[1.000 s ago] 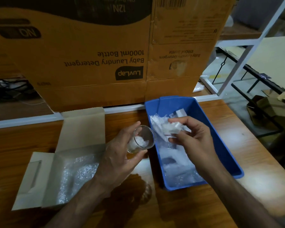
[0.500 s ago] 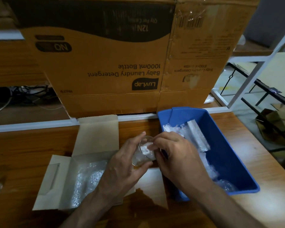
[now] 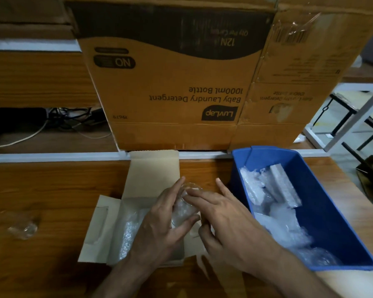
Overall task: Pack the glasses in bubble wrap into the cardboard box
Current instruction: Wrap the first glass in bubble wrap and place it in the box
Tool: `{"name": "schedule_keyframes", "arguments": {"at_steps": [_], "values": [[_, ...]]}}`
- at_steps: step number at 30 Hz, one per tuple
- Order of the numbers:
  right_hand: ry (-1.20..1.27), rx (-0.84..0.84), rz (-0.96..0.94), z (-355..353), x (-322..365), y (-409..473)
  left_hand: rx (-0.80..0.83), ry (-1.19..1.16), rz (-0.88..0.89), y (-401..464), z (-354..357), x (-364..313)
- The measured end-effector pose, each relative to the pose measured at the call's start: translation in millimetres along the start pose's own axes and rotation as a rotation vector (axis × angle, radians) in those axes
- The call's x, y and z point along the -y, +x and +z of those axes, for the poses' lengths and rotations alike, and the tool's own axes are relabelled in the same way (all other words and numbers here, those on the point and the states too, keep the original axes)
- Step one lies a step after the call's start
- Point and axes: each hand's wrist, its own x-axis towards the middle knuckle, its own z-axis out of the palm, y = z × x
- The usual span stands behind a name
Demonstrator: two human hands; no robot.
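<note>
Glass (image 3: 184,208) sits clamped in my left hand (image 3: 159,224) above the open cardboard box (image 3: 108,224) — right fingers (image 3: 194,195) press wrap into its mouth. Shoving hard could slip it onto the bench (image 3: 52,190).

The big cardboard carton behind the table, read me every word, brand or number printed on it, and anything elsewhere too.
All print is on the big carton, upside down in this view:
"LuvLap", dark badge on its front face.
"Baby Laundry Detergent"
"1000ml Bottle"
"12N"
"NO", in a dark oval.
Small number at the lower left: too blurred to read.
Line beside "12N": blurred.
Side face: repeated product text, fine print and barcode, unreadable.
Small open box, blue bin: no text visible.
</note>
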Motion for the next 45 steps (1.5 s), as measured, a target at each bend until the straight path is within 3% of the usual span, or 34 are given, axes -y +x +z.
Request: {"name": "schedule_keyframes", "arguments": {"at_steps": [6,10,17,25,27,30,34,40,45], "values": [[0.089,-0.230,0.110,26.1,20.3,11.3,-0.068,-0.042,-0.121,-5.8,-17.2,17.7],[0.264,-0.106,0.200,56.2,33.1,30.7,-0.070,-0.055,-0.242,-15.1,-36.3,34.4],[0.553,0.056,0.207,91.7,42.9,69.0,0.071,-0.105,-0.462,-22.2,-64.8,65.0],[0.603,0.272,0.363,111.1,34.3,94.5,0.195,-0.095,-0.619,-20.7,-69.3,72.6],[0.608,0.317,0.371,116.6,34.0,96.6,0.218,0.037,-0.581,-23.9,-73.0,71.8],[0.575,0.344,0.407,132.8,33.5,99.0,0.177,0.320,-0.359,-37.9,-83.7,72.1],[0.578,0.353,0.458,142.5,31.8,107.0,0.356,0.601,-0.116,-57.5,-100.4,73.6],[0.560,0.358,0.441,147.1,33.9,113.8,0.611,0.918,0.020,-60.0,-93.9,89.3],[0.540,0.404,0.437,143.1,32.8,117.2,0.745,1.030,0.067,-59.6,-78.9,116.6]]}}
